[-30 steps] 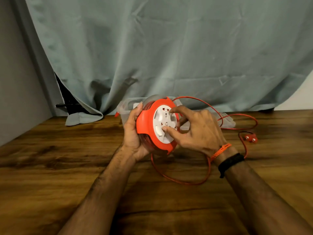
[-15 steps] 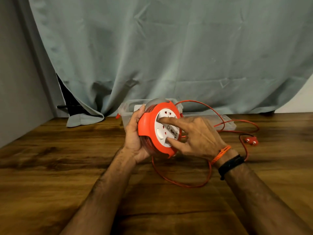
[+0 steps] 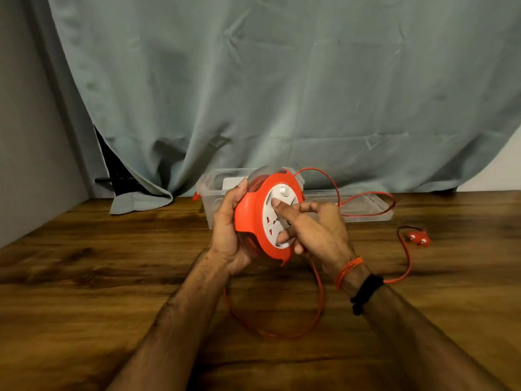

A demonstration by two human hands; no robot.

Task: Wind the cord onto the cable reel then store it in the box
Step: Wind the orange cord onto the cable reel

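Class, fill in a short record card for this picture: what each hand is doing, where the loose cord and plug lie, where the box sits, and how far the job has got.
Left hand: grips the reel by its orange rim
Right hand: fingers on the reel's white face
Cord: partly unwound, looping over the table
Plug: lies on the table, right of the hands
Box: clear, open, behind the reel
Progress: winding unfinished, reel not yet stored
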